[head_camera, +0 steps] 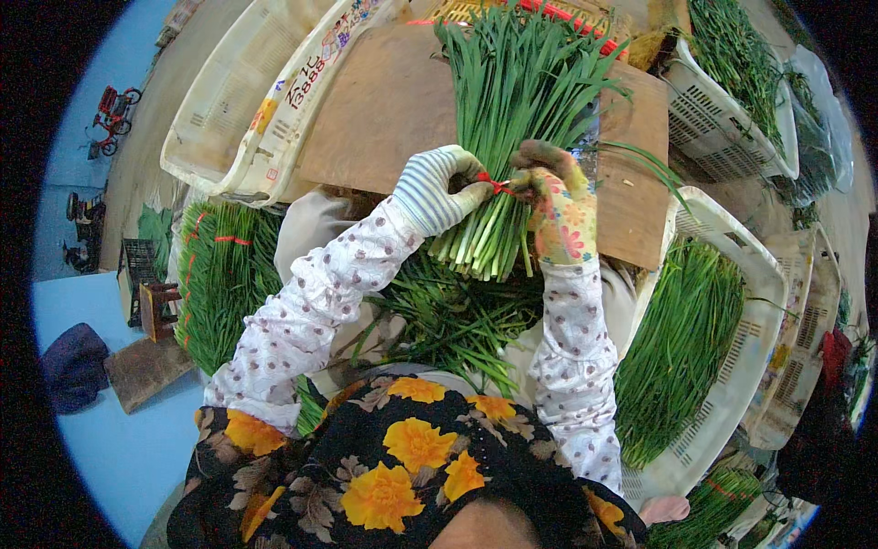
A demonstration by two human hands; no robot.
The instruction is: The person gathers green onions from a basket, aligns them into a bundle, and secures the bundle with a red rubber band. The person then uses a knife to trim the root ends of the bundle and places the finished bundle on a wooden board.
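A large bunch of green garlic chives [514, 103] lies across a brown wooden board [384, 110], its pale cut ends towards me. Around the lower stalks runs a red tie [495, 183]. My left hand [439, 189], in a blue-and-white striped glove, pinches one side of this tie between thumb and forefinger. On the tie's other side is my right hand [555, 199], in a flowered glove with dark, soiled fingertips; its curled fingers grip the tie near the knot. White dotted sleeves cover both forearms.
Loose chives [453, 316] lie in my lap. Tied bunches [226, 274] are stacked at left. A white plastic crate [727, 384] of chives [679, 343] stands at right, another crate [720, 130] beyond it. White crates [226, 117] border the board's left side. A wooden stool [159, 309] is farther left.
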